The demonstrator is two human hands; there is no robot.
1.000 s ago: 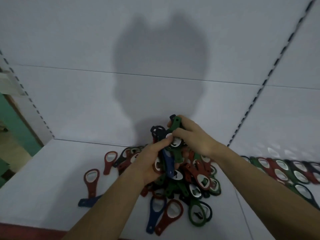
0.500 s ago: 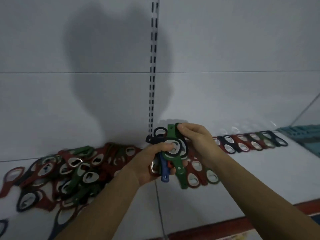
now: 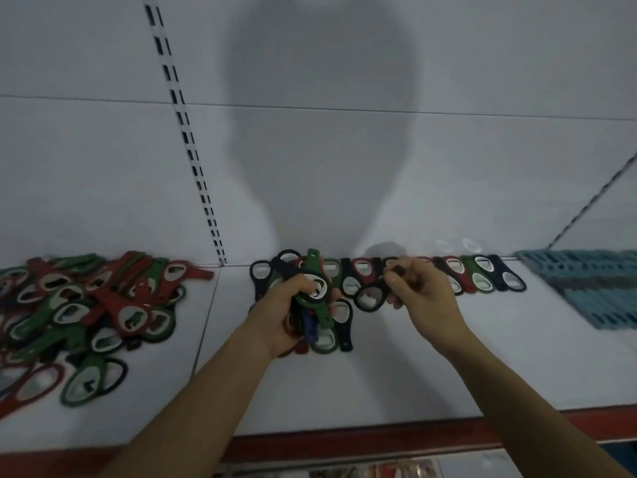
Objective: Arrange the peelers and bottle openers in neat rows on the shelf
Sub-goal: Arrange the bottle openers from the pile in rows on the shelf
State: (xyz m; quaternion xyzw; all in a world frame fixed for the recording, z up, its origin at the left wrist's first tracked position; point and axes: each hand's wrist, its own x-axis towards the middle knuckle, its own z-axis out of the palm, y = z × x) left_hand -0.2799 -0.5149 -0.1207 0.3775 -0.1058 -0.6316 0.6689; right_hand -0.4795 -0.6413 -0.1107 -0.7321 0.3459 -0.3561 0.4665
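left hand (image 3: 287, 310) grips a bunch of openers (image 3: 315, 298), right hand (image 3: 418, 293) pinches a black opener (image 3: 369, 298) — placing step, next lay it square into the row (image 3: 479, 276)

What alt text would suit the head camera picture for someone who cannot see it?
A person's left hand grips a bundle of bottle openers while the right hand pinches one black opener over a neat row along the back of a white shelf. A loose pile of openers lies to the left.
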